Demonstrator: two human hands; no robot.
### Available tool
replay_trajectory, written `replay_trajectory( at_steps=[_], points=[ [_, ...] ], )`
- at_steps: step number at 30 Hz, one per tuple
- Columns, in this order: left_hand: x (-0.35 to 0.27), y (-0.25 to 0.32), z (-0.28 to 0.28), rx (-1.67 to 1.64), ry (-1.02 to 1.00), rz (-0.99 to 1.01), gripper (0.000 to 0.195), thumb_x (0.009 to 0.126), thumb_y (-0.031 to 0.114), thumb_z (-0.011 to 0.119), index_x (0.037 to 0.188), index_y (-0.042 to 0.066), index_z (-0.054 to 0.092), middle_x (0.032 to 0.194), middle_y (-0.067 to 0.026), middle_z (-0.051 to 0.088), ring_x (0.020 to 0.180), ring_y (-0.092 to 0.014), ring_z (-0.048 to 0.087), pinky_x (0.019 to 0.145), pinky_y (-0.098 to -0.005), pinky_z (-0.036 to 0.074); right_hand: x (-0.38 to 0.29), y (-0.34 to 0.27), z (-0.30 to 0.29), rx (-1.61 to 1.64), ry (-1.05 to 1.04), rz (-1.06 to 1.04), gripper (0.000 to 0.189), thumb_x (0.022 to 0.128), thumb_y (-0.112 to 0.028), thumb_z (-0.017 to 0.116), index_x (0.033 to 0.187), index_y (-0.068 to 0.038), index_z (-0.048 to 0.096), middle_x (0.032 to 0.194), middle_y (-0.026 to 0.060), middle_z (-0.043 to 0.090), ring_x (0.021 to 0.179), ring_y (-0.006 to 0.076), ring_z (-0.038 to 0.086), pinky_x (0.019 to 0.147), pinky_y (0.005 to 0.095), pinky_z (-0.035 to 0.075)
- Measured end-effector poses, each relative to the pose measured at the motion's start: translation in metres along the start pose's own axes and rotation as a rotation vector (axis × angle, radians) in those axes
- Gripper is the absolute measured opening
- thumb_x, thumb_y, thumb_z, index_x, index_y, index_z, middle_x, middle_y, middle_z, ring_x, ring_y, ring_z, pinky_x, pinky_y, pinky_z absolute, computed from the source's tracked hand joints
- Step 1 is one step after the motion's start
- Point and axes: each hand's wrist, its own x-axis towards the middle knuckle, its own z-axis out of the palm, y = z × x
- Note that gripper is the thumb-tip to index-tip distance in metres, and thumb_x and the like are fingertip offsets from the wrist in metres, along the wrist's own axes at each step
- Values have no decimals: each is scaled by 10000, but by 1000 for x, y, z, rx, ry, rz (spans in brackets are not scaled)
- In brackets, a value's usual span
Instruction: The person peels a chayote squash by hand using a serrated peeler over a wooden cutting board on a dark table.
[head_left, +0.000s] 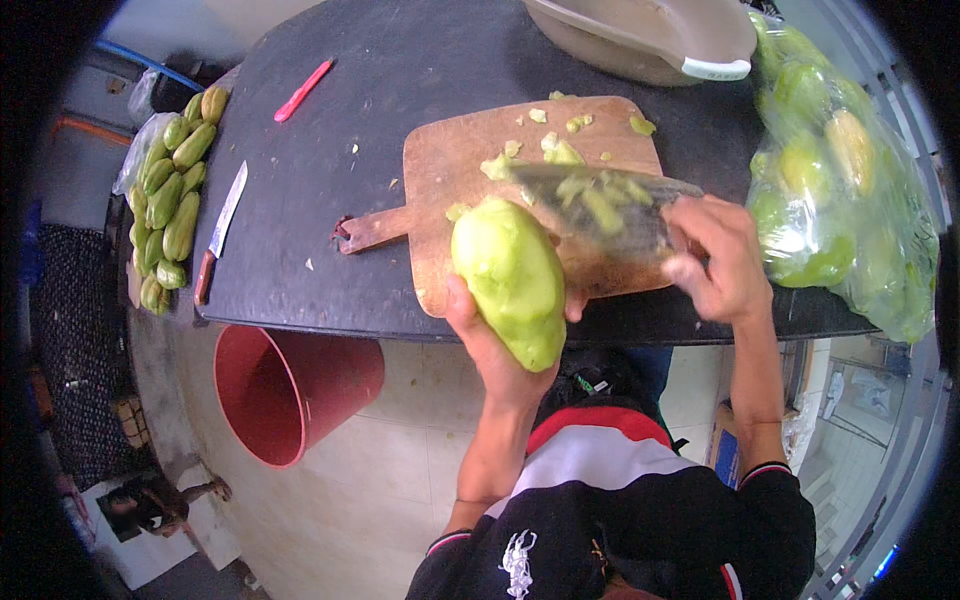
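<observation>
My left hand cradles a large peeled green fruit, with the thumb on one side and fingertips showing on the other. The fruit is tilted above the near left part of a wooden cutting board. In my right hand is a broad-bladed cleaver, blurred, its blade pointing left over the board. Pale green shreds cling to the blade. Small cut pieces lie scattered on the board beyond it. The cleaver's handle is mostly hidden by my fingers.
On the dark table lie a knife and a pink-handled tool. A plastic basin stands at the far edge. Bagged green fruit fills the right side; elongated green produce is piled left. A red bin is below.
</observation>
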Motion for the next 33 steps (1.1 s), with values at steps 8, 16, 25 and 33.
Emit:
replay_trajectory(
  at_steps=[8,16,25,33],
  points=[
    [-33,-13,-47,386,27,-4,826,942,719,377,1490,102,365,1462,-151,472,1310,-324,500,1104,-503,418,17,-44,0,-80,-81,-314,484,785,-554,697,875,-84,619,766,42,602,700,248,639,638,362,472],
    [-16,-9,-16,130,231,21,769,964,678,340,1461,96,414,1433,-142,505,1290,-332,519,1075,-492,443,16,-31,5,-143,-36,-321,475,790,-532,700,866,-72,613,795,54,622,715,274,645,646,377,486],
    [-27,-26,-74,281,184,181,712,991,627,373,1470,100,403,1424,-151,514,1272,-313,532,1086,-477,439,12,-37,1,-4,-22,-325,474,800,-551,692,785,-94,568,722,31,571,642,247,600,602,367,447],
    [-16,-18,-73,-115,201,-149,786,980,707,311,1489,111,372,1467,-138,469,1278,-238,522,1063,-422,469,17,-43,2,-106,-130,-357,489,801,-583,669,852,-99,620,750,23,574,697,216,620,661,325,448]
  ],
)
